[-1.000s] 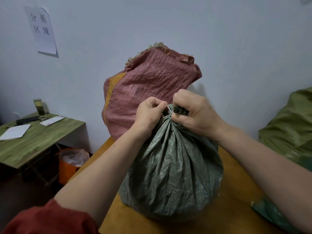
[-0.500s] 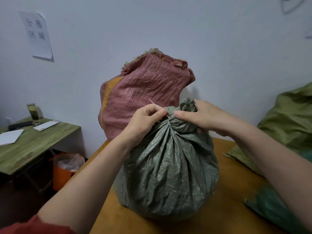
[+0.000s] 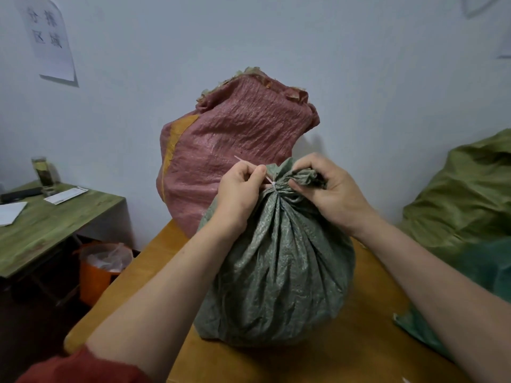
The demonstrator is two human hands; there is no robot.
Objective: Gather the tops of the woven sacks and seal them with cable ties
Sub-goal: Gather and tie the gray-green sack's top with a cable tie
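A full grey-green woven sack (image 3: 279,266) stands on the orange-brown table (image 3: 359,349), its top bunched into a neck. A thin white cable tie (image 3: 272,183) circles that neck, its free tail sticking up to the left. My left hand (image 3: 240,189) pinches the tail beside the neck. My right hand (image 3: 329,189) grips the gathered tuft of the sack just above the tie. Behind it stands a pink-red woven sack (image 3: 235,145) with a yellow stripe, its top loosely folded over.
A light green sack (image 3: 470,189) and a darker green one (image 3: 484,277) lie at the right. A green side table (image 3: 55,222) at the left carries papers, a jar and a dark bar. An orange bin (image 3: 96,272) stands below it. The wall is close behind.
My right hand slid from covering the neck to gripping the tuft at its right, exposing the tie. My left hand has drawn the tail out to the left. The camera moved in slightly.
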